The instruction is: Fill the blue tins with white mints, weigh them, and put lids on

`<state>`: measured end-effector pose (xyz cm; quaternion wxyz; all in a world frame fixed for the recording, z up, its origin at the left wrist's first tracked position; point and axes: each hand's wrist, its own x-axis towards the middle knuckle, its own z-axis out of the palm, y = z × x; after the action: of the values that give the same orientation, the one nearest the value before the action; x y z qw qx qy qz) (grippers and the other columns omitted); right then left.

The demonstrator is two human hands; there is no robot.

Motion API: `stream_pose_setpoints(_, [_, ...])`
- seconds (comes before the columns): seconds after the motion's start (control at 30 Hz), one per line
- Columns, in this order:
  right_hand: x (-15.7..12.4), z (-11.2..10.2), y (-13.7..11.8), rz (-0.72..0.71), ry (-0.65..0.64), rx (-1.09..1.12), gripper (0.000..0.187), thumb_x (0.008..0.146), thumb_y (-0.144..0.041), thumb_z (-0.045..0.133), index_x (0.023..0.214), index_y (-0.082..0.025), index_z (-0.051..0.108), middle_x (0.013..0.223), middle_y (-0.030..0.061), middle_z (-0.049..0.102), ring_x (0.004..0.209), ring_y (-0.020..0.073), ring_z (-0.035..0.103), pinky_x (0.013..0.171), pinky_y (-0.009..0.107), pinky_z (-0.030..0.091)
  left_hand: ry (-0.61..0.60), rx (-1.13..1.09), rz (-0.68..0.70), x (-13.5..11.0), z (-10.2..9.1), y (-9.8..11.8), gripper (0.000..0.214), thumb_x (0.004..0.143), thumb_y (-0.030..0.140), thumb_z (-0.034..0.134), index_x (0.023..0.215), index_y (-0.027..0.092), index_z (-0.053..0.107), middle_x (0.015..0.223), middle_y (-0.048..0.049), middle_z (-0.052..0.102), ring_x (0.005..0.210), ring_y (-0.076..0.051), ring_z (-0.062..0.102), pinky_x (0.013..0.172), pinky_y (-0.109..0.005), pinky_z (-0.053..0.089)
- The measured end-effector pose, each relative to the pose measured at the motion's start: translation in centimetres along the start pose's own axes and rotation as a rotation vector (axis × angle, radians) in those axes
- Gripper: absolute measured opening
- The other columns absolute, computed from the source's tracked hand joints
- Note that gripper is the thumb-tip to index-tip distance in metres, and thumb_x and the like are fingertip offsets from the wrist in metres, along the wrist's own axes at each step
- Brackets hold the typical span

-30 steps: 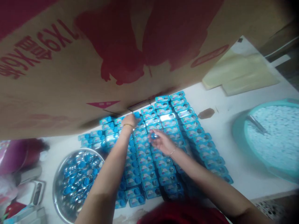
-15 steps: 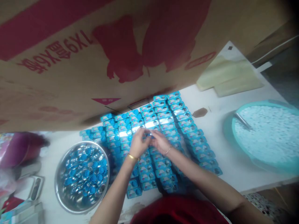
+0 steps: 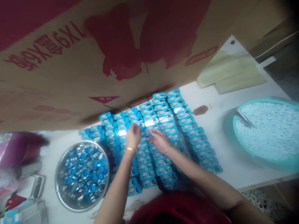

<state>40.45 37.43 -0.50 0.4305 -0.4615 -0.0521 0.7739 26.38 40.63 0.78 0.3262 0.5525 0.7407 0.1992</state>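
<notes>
Rows of small blue rectangular tins lie packed side by side on a white table. My left hand rests on the tins near the middle of the rows, its fingers curled down onto one of them. Just to its right, my right hand lies on the neighbouring tins with fingers bent and touching them. Both wrists wear thin gold bangles. What the fingertips pinch is too small and blurred to name.
A big cardboard box with red print overhangs the far side. A steel bowl of blue round caps sits at the left. A teal basin of white bits with a scoop stands at right. Folded yellowish bags lie behind.
A second ago my left hand reached to the far row under the box. It came back to meet the right hand, and now both have parted slightly and rest on the tins.
</notes>
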Motion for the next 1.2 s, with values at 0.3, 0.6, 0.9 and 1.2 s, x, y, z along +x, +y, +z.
stream_pose_setpoints(0.3, [-0.2,-1.4,-0.9,0.039,-0.046,-0.148,0.034,0.060,-0.038,0.076,0.083,-0.018,0.060,0.075,0.0011,0.067,0.056,0.0108,0.060,0.047,0.022,0.041,-0.160,0.528,-0.106,7.7,0.1,0.5,0.015,0.076,0.032,0.058,0.079,0.017,0.061,0.080,-0.0062,0.067,0.076,-0.018,0.061,0.067,-0.026,0.041])
stream_pose_setpoints(0.6, [0.2,-0.9,-0.8,-0.009,0.005,-0.015,0.032,0.056,-0.036,0.080,0.075,-0.017,0.063,0.072,-0.0004,0.066,0.066,0.0161,0.067,0.064,0.029,0.052,-0.354,0.800,-0.158,9.7,-0.6,1.3,0.037,0.076,0.053,0.056,0.079,0.018,0.068,0.096,-0.0156,0.068,0.092,-0.031,0.063,0.072,-0.034,0.045])
stream_pose_setpoints(0.9, [-0.5,-0.7,-0.6,-0.041,0.046,0.122,0.020,0.058,-0.025,0.078,0.074,-0.017,0.068,0.086,0.0049,0.070,0.084,0.0183,0.066,0.088,0.040,0.051,-0.299,0.136,0.167,-0.2,0.1,2.7,0.015,0.079,0.029,0.055,0.088,0.018,0.058,0.075,-0.0013,0.061,0.067,-0.014,0.057,0.063,-0.023,0.042])
stream_pose_setpoints(1.2, [-0.8,0.0,0.2,0.027,0.059,0.147,0.021,0.053,-0.019,0.076,0.073,-0.016,0.070,0.083,0.0053,0.071,0.082,0.0175,0.066,0.083,0.034,0.052,-0.054,0.074,0.190,-3.0,0.9,1.4,0.012,0.077,0.016,0.048,0.082,0.019,0.058,0.076,-0.0024,0.060,0.072,-0.015,0.055,0.069,-0.026,0.043])
